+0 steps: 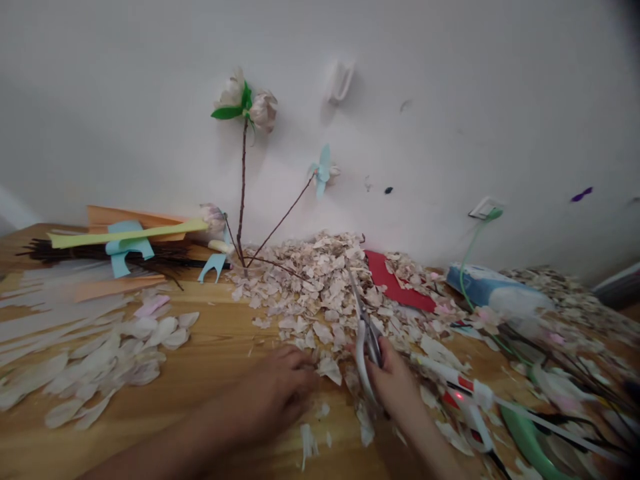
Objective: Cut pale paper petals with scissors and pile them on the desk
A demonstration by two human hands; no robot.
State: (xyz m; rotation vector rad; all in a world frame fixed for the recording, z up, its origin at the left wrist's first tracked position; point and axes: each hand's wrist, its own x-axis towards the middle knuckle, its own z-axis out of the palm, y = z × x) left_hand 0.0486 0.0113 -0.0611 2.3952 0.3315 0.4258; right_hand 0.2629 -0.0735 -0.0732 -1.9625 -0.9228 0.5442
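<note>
Right fingers (391,362) around scissors (371,337), heaped petals (320,273)

Glue gun (471,415) lies right of the scissors (362,325)

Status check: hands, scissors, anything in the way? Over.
Right hand gripping scissors. Left hand curled, blurred, grip unclear. Petals heaped ahead; glue gun beside right hand.

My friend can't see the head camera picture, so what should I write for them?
A person's right hand holds silver scissors pointing at a heap of pale petals on a wooden table, with the left hand curled nearby. Behind, flowers on twigs rise before a pale wall; a white glue gun lies at right.
</note>
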